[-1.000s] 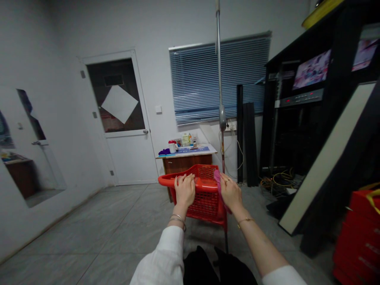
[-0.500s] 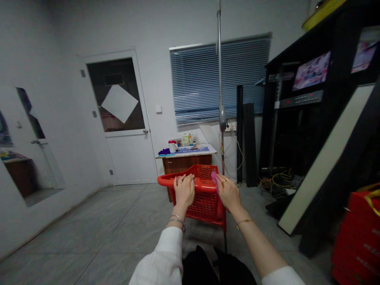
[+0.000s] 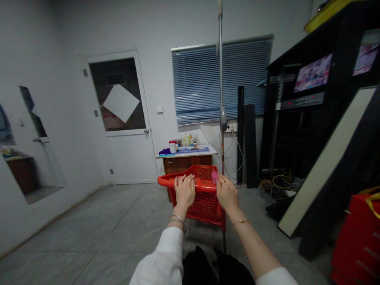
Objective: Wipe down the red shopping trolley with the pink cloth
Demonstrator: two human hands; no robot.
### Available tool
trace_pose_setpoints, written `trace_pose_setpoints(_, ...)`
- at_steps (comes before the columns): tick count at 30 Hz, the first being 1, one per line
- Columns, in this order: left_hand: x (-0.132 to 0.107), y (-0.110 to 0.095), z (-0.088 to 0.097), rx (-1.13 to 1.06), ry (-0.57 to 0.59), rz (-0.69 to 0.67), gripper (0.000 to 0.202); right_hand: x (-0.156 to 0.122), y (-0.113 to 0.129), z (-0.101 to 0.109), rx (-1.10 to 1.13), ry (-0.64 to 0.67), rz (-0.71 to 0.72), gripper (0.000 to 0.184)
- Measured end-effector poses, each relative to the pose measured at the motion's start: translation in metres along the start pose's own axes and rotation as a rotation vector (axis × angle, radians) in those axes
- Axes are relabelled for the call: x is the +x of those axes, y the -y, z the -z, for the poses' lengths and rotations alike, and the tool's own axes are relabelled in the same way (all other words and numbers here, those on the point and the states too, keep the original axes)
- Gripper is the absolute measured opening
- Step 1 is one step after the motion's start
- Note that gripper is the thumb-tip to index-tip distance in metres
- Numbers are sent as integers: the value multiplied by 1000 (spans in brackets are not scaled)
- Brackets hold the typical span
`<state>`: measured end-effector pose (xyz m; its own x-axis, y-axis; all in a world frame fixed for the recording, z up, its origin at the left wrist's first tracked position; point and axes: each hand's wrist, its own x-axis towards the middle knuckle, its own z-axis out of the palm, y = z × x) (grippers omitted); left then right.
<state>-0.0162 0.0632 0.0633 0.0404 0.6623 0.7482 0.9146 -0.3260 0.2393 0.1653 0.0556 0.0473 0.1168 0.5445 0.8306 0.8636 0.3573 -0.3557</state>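
A red plastic shopping cart (image 3: 204, 206) with a mesh basket stands right in front of me. My left hand (image 3: 185, 190) is closed over the middle of its handle bar (image 3: 168, 181), fingers curled across the top. At the right end of the bar, my right hand (image 3: 227, 194) is closed on a small pink cloth (image 3: 214, 176), pressing it against the rim. Only a tuft of the cloth shows past the fingers; the rest is hidden.
Behind the cart is a small desk (image 3: 190, 160) with a white jar (image 3: 172, 147) and a purple cloth (image 3: 164, 151). A metal pole (image 3: 221, 71) rises beside it. Leaning panels (image 3: 326, 166), cables (image 3: 277, 180) and red boxes (image 3: 353, 241) are at right; a white door (image 3: 127, 158) is at left.
My right hand has shifted slightly on the handle end, and less of the pink cloth shows beneath it. My left hand stays in place on the bar.
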Motion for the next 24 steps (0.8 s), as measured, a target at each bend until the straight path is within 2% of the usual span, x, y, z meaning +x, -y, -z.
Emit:
trace_pose_setpoints(4, -1, -1, 2, 13, 2, -6, 35, -5, 41, -15, -77, 51, 225, 39)
trace_pose_setpoints(6, -1, 4, 5, 16, 24, -12, 35, -3, 41, -11, -68, 105, 284, 39)
trace_pose_setpoints(9, 0, 9, 4, 16, 30, -11, 35, 6, 13, 3, -16, 145, 225, 38)
trace_pose_setpoints(12, 0, 7, -1, 18, 13, 12, 34, 8, 0, 8, 17, 74, 103, 38)
trace_pose_setpoints(15, -1, 3, -3, 16, -1, 13, 33, 0, 23, -1, -64, 22, 100, 36)
trace_pose_setpoints(17, -1, 3, -1, 18, -3, 2, 34, -7, 43, -7, -111, 41, 177, 36)
trace_pose_setpoints(19, -1, 6, 3, 15, 13, -9, 34, -9, 48, -7, -98, 83, 270, 38)
trace_pose_setpoints(21, -1, 11, 5, 8, 34, -17, 35, -6, 34, -2, -47, 109, 302, 38)
trace_pose_setpoints(24, 0, 13, 4, 4, 34, -14, 35, 1, 2, 6, 48, 74, 183, 40)
